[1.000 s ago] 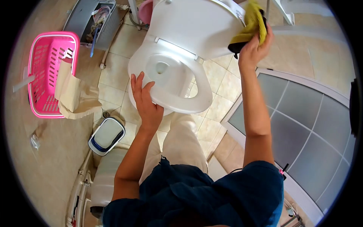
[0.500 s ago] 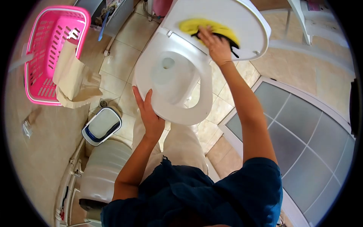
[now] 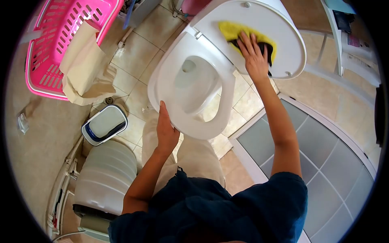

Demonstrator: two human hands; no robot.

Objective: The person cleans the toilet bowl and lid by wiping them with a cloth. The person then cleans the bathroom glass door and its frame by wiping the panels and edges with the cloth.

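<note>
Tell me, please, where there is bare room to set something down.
Bare floor tiles show between the pink basket and the toilet bowl, with another patch between the seat and the frosted panel. It looks crowded where the bucket meets the ribbed container, and under the right hand.

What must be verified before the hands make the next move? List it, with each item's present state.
1. Right hand on the yellow cloth: ok, fingers spread over it.
2. Cloth against the raised lid's inner face: ok.
3. Left hand at the edge of the seat: ok.
4. Seat lying flat on the bowl: not ok, floor tiles show through its opening.
5. Lid able to stay up unaided: cannot tell.
6. Cloth's hidden side clean: cannot tell.
</note>
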